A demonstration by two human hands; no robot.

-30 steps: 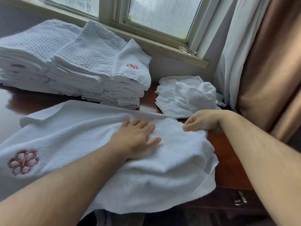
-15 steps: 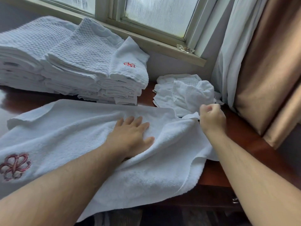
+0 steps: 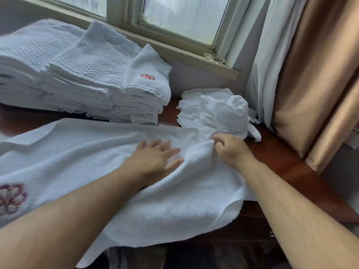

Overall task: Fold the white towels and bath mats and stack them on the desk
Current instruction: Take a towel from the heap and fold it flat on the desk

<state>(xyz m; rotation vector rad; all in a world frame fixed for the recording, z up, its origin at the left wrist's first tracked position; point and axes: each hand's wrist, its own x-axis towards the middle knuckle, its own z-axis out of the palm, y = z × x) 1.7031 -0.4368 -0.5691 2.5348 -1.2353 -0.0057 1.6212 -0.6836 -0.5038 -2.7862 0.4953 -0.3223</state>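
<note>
While a large white terry towel (image 3: 87,152) lies spread across the glossy reddish-brown wooden bench (image 3: 281,162), a person's left hand (image 3: 155,160) presses flat on the cloth right of its middle. Its fingers (image 3: 155,143) are straight and splayed and grasp nothing. Just beside it, at the towel's far right corner, the right hand (image 3: 231,150) has its fingers (image 3: 218,139) curled in, pinching a bunched fold of the terry. The towel's near edge hangs over the front of the bench, and wrinkles run between the two hands. At the towel's left end sits a dark red embroidered flower emblem (image 3: 11,199).

Behind the towel's left half stands a tall stack of folded white waffle-weave towels and bath mats (image 3: 93,74), with layers piled side by side. The folded piece at the stack's right end carries a small red embroidered mark (image 3: 148,76). Behind the towel's right corner, close against it, lies a crumpled heap of small white cloths (image 3: 219,111), unfolded.

Farther behind the towel, a frosted-glass window (image 3: 184,16) rises above a pale wooden sill (image 3: 174,49), where a small clear glass object (image 3: 214,58) rests. To the towel's right hang a white sheer curtain (image 3: 266,65) and a tan satin drape (image 3: 310,74).
</note>
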